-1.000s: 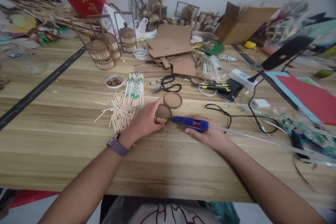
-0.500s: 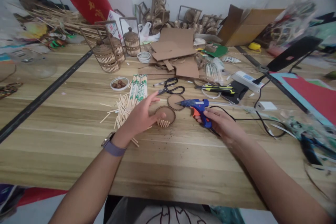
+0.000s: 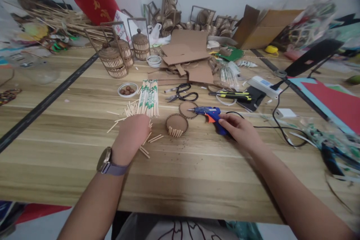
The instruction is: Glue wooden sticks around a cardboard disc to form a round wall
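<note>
the pile of small sticks (image 3: 131, 109) is partly covered by the left hand (image 3: 132, 135); its fingers are hidden, so a grip cannot be told. the blue glue gun (image 3: 207, 111) is held by its handle in the right hand (image 3: 239, 130). between the hands, a short row of sticks (image 3: 175, 132) is set on the near edge of the near round base (image 3: 176, 121). the rest of that edge is bare, and none are seen on the far round base (image 3: 185, 105).

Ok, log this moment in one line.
Left hand: at loose sticks, fingers mostly hidden | right hand: touching glue gun | nearer disc: short sticks along near edge
</note>
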`<state>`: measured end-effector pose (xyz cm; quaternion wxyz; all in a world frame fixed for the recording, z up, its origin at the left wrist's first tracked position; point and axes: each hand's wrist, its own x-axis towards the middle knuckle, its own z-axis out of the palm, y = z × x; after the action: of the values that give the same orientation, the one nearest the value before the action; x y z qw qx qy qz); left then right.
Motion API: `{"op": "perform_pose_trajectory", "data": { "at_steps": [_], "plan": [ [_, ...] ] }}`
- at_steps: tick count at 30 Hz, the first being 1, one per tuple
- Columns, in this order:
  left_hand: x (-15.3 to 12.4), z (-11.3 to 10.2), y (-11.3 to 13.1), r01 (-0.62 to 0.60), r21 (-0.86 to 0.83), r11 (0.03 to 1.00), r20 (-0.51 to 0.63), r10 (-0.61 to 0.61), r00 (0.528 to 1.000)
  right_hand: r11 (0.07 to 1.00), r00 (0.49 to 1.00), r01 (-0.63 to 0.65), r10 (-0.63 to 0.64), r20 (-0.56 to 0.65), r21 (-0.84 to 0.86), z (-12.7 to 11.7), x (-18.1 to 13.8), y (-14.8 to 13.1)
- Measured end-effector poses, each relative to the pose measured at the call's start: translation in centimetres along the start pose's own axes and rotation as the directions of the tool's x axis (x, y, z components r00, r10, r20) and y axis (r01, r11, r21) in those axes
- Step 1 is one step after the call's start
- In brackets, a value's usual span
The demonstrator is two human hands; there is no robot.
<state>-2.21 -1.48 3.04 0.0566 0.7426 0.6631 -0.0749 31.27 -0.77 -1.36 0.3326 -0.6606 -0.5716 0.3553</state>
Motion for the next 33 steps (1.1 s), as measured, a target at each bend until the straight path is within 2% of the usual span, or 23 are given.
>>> {"op": "perform_pose_trajectory", "data": {
  "at_steps": [5,9,11,13,16,18,21,23,28,30,33],
  "plan": [
    [0.1,0.7,-0.1,-0.059,-0.008,0.998,-0.157,0.057,0.986,0.994,0.998,0.043,-0.046,-0.031,-0.1,0.0,-0.2,-0.1],
    [0.3,0.1,0.1,-0.105,-0.218,0.97,-0.315,0.032,0.948,0.948,0.966,0.167,-0.213,-0.149,-0.273,0.2,-0.8,-1.0],
    [0.3,-0.4,0.5,-0.19,-0.372,0.908,-0.389,0.033,0.921,0.902,0.93,0.266,-0.333,-0.155,-0.34,0.6,-1.4,-2.0],
    [0.2,-0.5,1.0,-0.31,-0.539,0.784,-0.43,0.06,0.901,0.853,0.895,0.386,-0.438,-0.081,-0.352,1.1,-2.2,-3.3],
    [-0.1,-0.2,1.9,-0.452,-0.694,0.561,-0.451,0.152,0.88,0.802,0.845,0.53,-0.526,0.095,-0.275,2.3,-3.5,-5.8],
    [-0.4,0.0,2.5,-0.497,-0.712,0.497,-0.453,0.216,0.865,0.792,0.814,0.58,-0.554,0.173,-0.191,3.2,-4.1,-7.4],
    [-0.9,0.3,3.2,-0.544,-0.697,0.467,-0.45,0.306,0.839,0.783,0.777,0.619,-0.599,0.194,-0.062,4.5,-4.4,-9.1],
    [-1.0,0.5,3.6,-0.545,-0.711,0.445,-0.439,0.326,0.838,0.78,0.766,0.626,-0.617,0.183,0.011,5.2,-4.3,-9.6],
    [-1.1,1.3,4.2,-0.495,-0.789,0.365,-0.407,0.294,0.865,0.843,0.82,0.489,-0.531,0.212,0.222,6.3,-3.8,-9.4],
    [-1.1,1.5,4.2,-0.503,-0.781,0.37,-0.41,0.303,0.86,0.839,0.813,0.497,-0.54,0.221,0.22,6.0,-3.5,-9.3],
    [-0.9,1.3,4.0,-0.554,-0.691,0.465,-0.471,0.292,0.833,0.825,0.792,0.557,-0.563,0.235,0.099,5.0,-3.0,-9.4]
  ]
}}
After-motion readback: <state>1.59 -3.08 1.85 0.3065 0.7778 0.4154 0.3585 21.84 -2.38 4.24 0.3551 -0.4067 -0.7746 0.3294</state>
